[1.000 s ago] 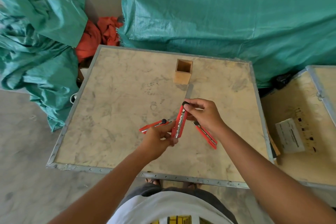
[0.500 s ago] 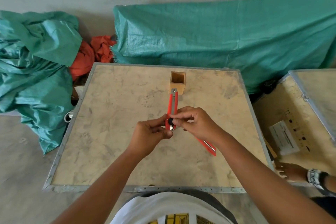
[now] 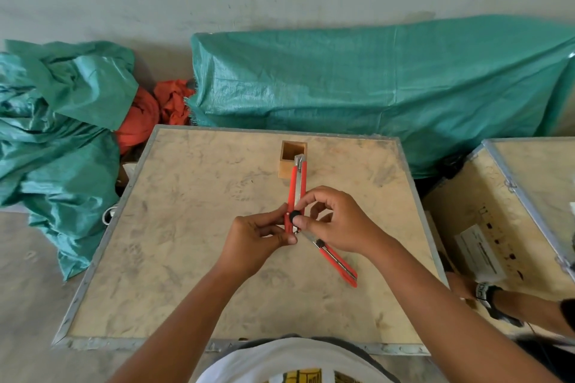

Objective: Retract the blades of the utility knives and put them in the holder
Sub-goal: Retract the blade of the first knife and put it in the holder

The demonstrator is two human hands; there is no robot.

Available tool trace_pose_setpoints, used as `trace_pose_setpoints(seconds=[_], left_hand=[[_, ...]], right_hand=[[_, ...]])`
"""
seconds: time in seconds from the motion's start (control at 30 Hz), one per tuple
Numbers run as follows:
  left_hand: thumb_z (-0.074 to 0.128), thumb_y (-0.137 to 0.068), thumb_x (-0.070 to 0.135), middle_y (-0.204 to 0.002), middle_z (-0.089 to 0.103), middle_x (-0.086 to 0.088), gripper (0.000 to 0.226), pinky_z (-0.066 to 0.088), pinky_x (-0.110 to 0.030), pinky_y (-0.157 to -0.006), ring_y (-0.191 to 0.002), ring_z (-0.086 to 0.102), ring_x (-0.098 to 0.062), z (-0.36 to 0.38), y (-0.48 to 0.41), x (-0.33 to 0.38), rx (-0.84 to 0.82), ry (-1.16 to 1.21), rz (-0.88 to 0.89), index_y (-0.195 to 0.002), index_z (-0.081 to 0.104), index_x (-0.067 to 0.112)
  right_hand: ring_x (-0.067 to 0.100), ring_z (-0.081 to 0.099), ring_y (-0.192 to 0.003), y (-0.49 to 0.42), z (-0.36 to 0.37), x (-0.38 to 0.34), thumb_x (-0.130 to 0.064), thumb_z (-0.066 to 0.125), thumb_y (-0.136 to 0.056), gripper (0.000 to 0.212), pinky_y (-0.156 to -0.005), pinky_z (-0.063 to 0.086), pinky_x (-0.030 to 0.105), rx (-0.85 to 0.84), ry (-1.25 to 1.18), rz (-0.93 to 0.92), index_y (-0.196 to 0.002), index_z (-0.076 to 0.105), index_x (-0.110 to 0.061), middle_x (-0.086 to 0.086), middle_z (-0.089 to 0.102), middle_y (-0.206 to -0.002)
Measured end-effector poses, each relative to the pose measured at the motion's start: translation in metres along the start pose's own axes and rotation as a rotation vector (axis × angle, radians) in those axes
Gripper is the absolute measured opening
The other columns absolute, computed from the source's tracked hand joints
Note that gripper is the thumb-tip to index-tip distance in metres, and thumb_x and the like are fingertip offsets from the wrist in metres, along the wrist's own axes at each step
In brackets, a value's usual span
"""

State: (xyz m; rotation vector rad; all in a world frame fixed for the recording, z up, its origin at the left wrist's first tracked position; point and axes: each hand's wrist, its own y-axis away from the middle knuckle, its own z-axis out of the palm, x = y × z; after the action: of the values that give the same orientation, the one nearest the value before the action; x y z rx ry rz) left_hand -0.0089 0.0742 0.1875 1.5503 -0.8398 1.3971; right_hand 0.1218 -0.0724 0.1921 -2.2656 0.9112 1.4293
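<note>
Fingers first: our left hand (image 3: 259, 238) pinches the lower end of a red utility knife (image 3: 297, 193) between thumb and fingertips; our right hand (image 3: 337, 221) has thumb and forefinger closed on the black knob (image 3: 294, 216) on that same knife, its other fingers curled loosely. Both hands grasp this one knife.

We list the rest by size, placed relative to the wooden holder (image 3: 292, 158).

1. Green tarpaulin bundle (image 3: 373, 84), lying behind the holder and past the table's far edge.
2. Table (image 3: 186, 227), pale stained board with a metal rim; the holder stands on it near the middle of the far edge.
3. Crumpled green tarpaulin (image 3: 56, 134), well to the left of the holder, off the table.
4. Second crate top (image 3: 513, 211), to the right of the holder, bearing a white label (image 3: 480, 253) and black stencilled marks; we cannot read the writing on either.
5. Orange cloth (image 3: 155, 112), left of and behind the holder, between the two tarpaulins.
6. Held knife: raised, its metal tip pointing away from us and overlapping the holder's near right corner in the picture. Whether the two touch, we cannot tell.
7. Second red utility knife (image 3: 337, 263), flat on the table, nearer to us than the holder, partly under our right hand.
8. Holder itself: square, open-topped, nothing visible inside it.

No brand is legible on either knife.
</note>
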Motion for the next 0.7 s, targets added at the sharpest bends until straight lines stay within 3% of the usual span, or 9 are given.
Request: trace_pose_setpoints(seconds=[0.13, 0.3, 0.43, 0.6, 0.7], left_hand=[[0.077, -0.070, -0.013, -0.086, 0.079, -0.002, 0.054, 0.056, -0.016, -0.069, -0.072, 0.072, -0.015, 0.010, -0.001, 0.006, 0.022, 0.026, 0.008, -0.119, 0.068, 0.007], [0.075, -0.071, -0.015, -0.081, 0.079, 0.001, 0.056, 0.055, -0.015, -0.063, -0.069, 0.069, -0.015, 0.020, -0.002, 0.013, 0.026, 0.036, 0.030, -0.116, 0.068, 0.018], [0.075, -0.071, -0.015, -0.084, 0.078, -0.006, 0.054, 0.052, -0.013, -0.059, -0.068, 0.069, -0.013, 0.024, -0.005, 0.013, 0.045, 0.042, 0.025, -0.120, 0.068, 0.008], [0.071, -0.073, -0.018, -0.078, 0.079, 0.000, 0.053, 0.053, -0.014, -0.057, -0.067, 0.071, -0.012, 0.031, -0.010, 0.015, 0.049, 0.044, 0.033, -0.118, 0.067, 0.009], [0.073, -0.072, -0.016, -0.078, 0.079, 0.002, 0.054, 0.055, -0.015, -0.063, -0.068, 0.072, -0.011, 0.032, -0.017, 0.015, 0.050, 0.018, 0.039, -0.117, 0.068, 0.013]], right_hand=[[0.010, 0.066, -0.087, -0.001, -0.012, 0.003, -0.021, 0.078, -0.086, 0.023, -0.076, 0.058, 0.028, -0.046, -0.009, -0.041, -0.106, 0.077, -0.034, -0.014, 0.067, -0.109], [0.011, 0.066, -0.083, -0.001, -0.016, 0.005, -0.025, 0.083, -0.081, 0.017, -0.065, 0.054, 0.022, 0.048, -0.006, -0.081, -0.094, 0.073, -0.030, -0.013, 0.068, -0.104], [0.008, 0.065, -0.084, -0.002, -0.023, 0.009, -0.023, 0.078, -0.087, 0.032, -0.072, 0.056, 0.024, -0.014, -0.051, -0.090, -0.115, 0.072, -0.037, -0.013, 0.067, -0.115], [0.012, 0.066, -0.084, -0.006, -0.026, 0.013, -0.024, 0.084, -0.080, 0.018, -0.068, 0.056, 0.022, 0.075, -0.055, -0.116, -0.096, 0.076, -0.025, -0.010, 0.071, -0.101], [0.009, 0.068, -0.083, -0.009, -0.024, 0.015, -0.030, 0.087, -0.076, 0.022, -0.068, 0.058, 0.023, 0.140, -0.072, -0.078, -0.090, 0.072, -0.022, -0.010, 0.073, -0.098]])
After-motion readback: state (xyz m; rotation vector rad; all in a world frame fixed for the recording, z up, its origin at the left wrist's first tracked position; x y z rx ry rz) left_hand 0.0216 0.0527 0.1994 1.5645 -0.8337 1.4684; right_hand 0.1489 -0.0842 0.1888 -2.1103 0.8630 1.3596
